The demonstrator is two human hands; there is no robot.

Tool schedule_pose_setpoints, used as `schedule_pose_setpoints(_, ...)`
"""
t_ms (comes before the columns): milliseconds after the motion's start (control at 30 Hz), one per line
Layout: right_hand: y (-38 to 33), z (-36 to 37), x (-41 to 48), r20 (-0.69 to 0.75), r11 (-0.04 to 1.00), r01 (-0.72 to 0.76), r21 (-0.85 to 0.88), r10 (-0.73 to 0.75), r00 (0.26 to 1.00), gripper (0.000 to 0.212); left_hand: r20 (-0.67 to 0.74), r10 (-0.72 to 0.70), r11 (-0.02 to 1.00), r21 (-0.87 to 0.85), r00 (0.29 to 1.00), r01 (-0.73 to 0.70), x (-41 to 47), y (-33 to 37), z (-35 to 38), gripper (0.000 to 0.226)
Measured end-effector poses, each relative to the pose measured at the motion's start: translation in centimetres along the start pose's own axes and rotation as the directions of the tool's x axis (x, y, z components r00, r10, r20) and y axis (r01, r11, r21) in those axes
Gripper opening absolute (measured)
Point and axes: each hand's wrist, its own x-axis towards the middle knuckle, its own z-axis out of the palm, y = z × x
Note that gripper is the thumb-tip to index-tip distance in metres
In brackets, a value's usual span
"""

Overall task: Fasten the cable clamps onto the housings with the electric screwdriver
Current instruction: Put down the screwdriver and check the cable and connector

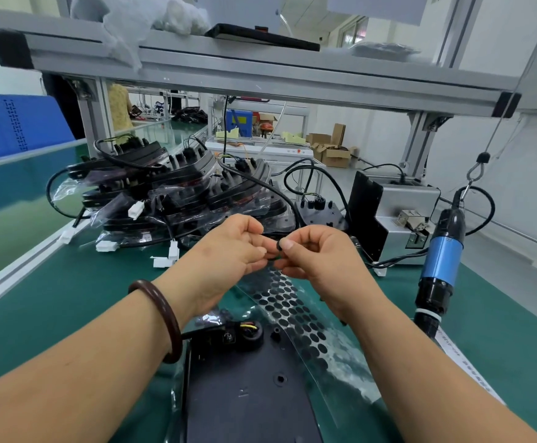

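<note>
Left hand [228, 251], right hand [318, 254]: both grips pinch one small black ring-shaped cable clamp [279, 245] above one flat black housing [248, 394] on green desk [85, 298]. One blue electric screwdriver [441, 260] hangs right. Clear plastic bags [196, 199] behind hold stacked housings.

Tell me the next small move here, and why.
Probably bring the small black piece, pinched between the left hand and right hand, down onto the housing lying below; the electric screwdriver hangs unheld at the right, so nothing seems ready for fastening yet.
</note>
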Motion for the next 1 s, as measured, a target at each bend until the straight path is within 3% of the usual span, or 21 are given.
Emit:
schedule_pose_setpoints(200,-0.4,0.0,-0.3,0.029,0.984,0.056,-0.169,-0.052,0.998,0.013,0.003,-0.022,1.000,0.016,1.000,0.022,-0.2,0.0,-0.3,0.029)
schedule_pose_setpoints(500,-0.9,0.1,-0.6,0.058,0.992,0.049,-0.114,-0.043,0.997,0.018,-0.100,-0.045,0.996,0.075,0.994,0.053,-1.3,0.3,-0.6,0.033)
schedule_pose_setpoints(733,-4.2,-0.8,-1.4,0.227,0.991,-0.108,-0.077,0.123,0.966,0.031,-0.168,0.121,0.945,0.321,0.978,-0.062,-5.4,0.5,-0.9,0.037)
schedule_pose_setpoints(1000,-3.3,-0.6,-6.8,0.402,0.936,-0.279,-0.213,0.345,0.848,0.033,-0.135,0.177,0.924,0.363,0.975,-0.118,-10.1,-1.2,0.3,0.036)
